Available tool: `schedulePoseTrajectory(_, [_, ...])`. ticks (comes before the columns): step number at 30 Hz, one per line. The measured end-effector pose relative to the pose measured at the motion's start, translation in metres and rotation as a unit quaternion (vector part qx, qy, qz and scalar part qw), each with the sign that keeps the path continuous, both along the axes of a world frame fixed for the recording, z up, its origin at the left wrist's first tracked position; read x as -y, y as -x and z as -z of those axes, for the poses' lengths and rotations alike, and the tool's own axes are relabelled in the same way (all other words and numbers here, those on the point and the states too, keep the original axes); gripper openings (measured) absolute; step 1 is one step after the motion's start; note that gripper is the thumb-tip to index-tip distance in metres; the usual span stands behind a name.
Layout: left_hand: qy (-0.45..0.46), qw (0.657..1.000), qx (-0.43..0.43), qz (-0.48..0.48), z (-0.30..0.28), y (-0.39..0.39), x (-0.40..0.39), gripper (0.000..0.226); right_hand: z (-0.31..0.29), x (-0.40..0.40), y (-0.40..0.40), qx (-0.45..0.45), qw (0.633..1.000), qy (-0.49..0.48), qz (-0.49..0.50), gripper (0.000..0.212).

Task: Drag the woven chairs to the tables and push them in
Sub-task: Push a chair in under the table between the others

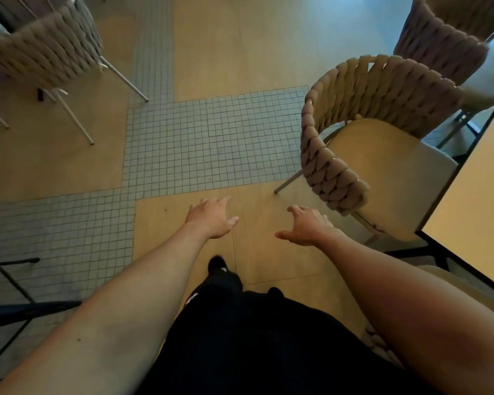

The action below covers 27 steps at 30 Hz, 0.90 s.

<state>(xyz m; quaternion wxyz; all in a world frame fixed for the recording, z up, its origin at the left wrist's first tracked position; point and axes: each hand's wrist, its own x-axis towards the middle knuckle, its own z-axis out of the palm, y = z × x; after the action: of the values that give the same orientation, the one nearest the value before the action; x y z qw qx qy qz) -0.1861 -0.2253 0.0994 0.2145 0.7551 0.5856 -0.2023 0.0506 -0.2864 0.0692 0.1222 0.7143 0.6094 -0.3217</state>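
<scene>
From the head view, we see both arms stretched forward over the floor. Our left hand [211, 216] hovers at about 6 o'clock of centre, fingers spread and empty. Our right hand [307, 225] is just to its right, fingers loosely curled and apart, also holding nothing.

The nearest woven chair [362, 143] stands at 3 o'clock, its curved rope back toward us and its cushioned seat facing the table [468, 201] at the right edge. The seat front looks partly tucked under the table edge, though we cannot tell how far. A second woven chair [445, 38] sits behind it at 1 o'clock, and a third woven chair [43, 49] stands at 10 o'clock, well apart from us. A dark metal frame [17, 283] sits at 8 o'clock, near our left arm.

We judge the nearest chair still wants a push or straightening, and neither hand touches it yet. The risks from here are these:

- A push on one end of the curved back could swing the chair so a leg catches the table's dark frame.
- The thin legs [288, 182] could snag on the seam where the mosaic tile [211, 143] meets the smooth floor, tipping the chair.
- The soft rope weave may give under our fingers, so a loose hold could slip.
- Our own foot [217, 265] sits close to the path and could be clipped.
</scene>
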Motion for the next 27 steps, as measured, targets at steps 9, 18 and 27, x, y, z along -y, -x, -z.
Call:
schedulePoseTrajectory(9, [-0.004,0.997,0.002,0.073,0.016,-0.019,-0.174,0.073,0.007,-0.147,-0.015,0.015,0.999,0.002,0.049,0.089])
schedulePoseTrajectory(18, [0.004,0.986,-0.003,0.164,0.012,-0.026,-0.336,0.073,0.002,-0.275,-0.012,0.004,0.989,-0.008,0.147,0.089])
schedulePoseTrajectory(27, [-0.004,0.966,-0.010,0.260,0.020,-0.069,-0.459,0.077,0.005,-0.356,-0.035,0.022,0.973,-0.021,0.228,0.094])
